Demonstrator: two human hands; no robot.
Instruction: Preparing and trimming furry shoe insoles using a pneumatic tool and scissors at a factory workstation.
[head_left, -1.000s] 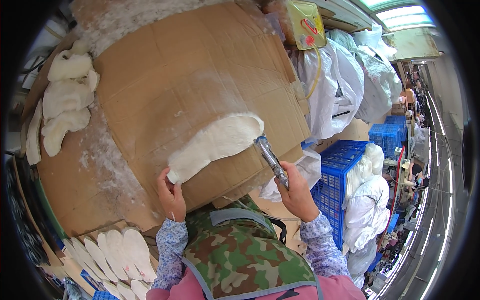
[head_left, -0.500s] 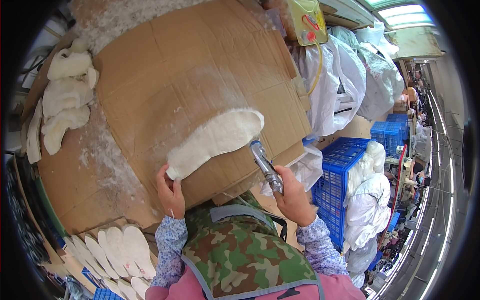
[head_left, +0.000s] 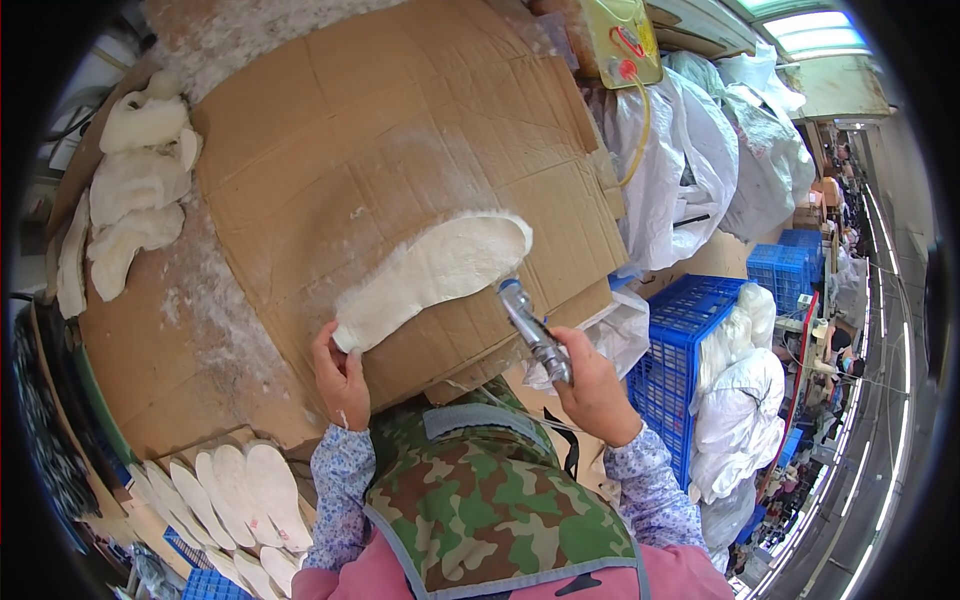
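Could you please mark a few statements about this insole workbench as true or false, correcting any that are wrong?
1. The left hand pins one end of the white fuzzy insole on the cardboard sheet. True.
2. The right hand is empty. False: it grips a metal spray gun, nozzle toward the insole.
3. A stack of fuzzy white pieces lies at the far left of the bench. True.
4. The crates on the right are red. False: they are blue.
5. A row of flat white insoles lies near the left elbow. True.
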